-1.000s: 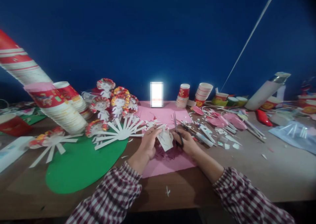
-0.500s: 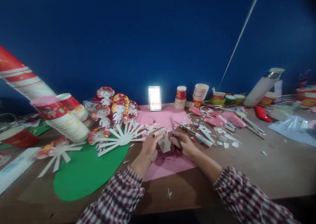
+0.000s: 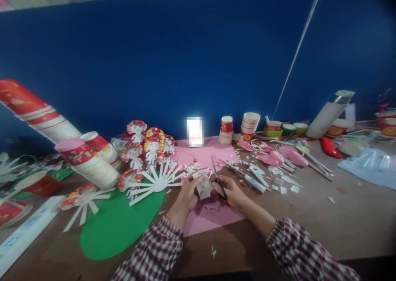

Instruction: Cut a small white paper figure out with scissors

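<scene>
Between thumb and fingers my left hand (image 3: 188, 192) pinches a small whitish piece of paper (image 3: 204, 187). My right hand (image 3: 232, 192) grips a pair of scissors (image 3: 215, 171) with dark handles, its blades pointing up and away. The scissors are just right of the paper; whether a blade touches it I cannot tell. Both hands are above a pink sheet (image 3: 201, 225) with dark marks on it. White paper scraps lie just beyond my hands. Left of them is a white fan-like piece of cut paper strips (image 3: 157, 184), partly over a green sheet (image 3: 114, 231).
Paper figures with colourful rims (image 3: 151, 145) stand at the back left, near leaning stacks of paper cups (image 3: 89, 163). Upright cup stacks (image 3: 250, 125) are behind my hands. Pens (image 3: 255, 183), scraps and pink pieces (image 3: 291, 154) litter the right side. A bright blurred rectangle (image 3: 195, 131) stands at the back.
The view has tilted up and shifted slightly left, so more shows above the blue wall. My hands keep hold of the paper and the scissors, with hardly any movement between them.
</scene>
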The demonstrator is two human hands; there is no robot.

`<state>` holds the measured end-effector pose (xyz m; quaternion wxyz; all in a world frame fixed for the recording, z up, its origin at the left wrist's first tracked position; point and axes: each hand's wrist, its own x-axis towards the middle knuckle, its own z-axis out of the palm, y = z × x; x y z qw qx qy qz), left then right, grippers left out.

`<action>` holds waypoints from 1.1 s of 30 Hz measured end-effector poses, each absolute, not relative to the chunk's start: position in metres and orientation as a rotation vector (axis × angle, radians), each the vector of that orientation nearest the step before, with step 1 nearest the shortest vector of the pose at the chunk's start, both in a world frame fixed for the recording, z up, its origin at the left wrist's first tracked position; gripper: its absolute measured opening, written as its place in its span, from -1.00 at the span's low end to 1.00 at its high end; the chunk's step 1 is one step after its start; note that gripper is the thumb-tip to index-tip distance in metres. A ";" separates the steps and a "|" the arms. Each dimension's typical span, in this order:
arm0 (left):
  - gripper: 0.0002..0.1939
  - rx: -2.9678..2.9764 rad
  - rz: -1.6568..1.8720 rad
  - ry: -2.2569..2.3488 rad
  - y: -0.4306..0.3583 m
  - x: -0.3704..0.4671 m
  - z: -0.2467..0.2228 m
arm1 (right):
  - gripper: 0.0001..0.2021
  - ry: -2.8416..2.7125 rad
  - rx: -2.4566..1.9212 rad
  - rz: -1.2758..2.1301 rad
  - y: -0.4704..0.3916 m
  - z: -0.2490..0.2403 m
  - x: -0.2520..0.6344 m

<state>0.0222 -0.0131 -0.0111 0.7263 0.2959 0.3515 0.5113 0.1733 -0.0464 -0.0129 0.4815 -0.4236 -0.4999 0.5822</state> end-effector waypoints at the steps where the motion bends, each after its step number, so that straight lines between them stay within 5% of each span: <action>1: -0.71 0.650 1.125 0.774 -0.013 0.022 -0.013 | -0.67 -1.217 -1.035 1.434 -0.046 -0.013 0.173; 27: -0.68 0.649 1.138 0.749 -0.017 0.025 -0.007 | -0.75 -1.198 -0.975 1.280 -0.040 -0.018 0.174; 33: -0.65 0.641 1.404 0.959 -0.011 0.019 -0.011 | -0.73 -1.124 -1.025 1.185 -0.040 -0.012 0.176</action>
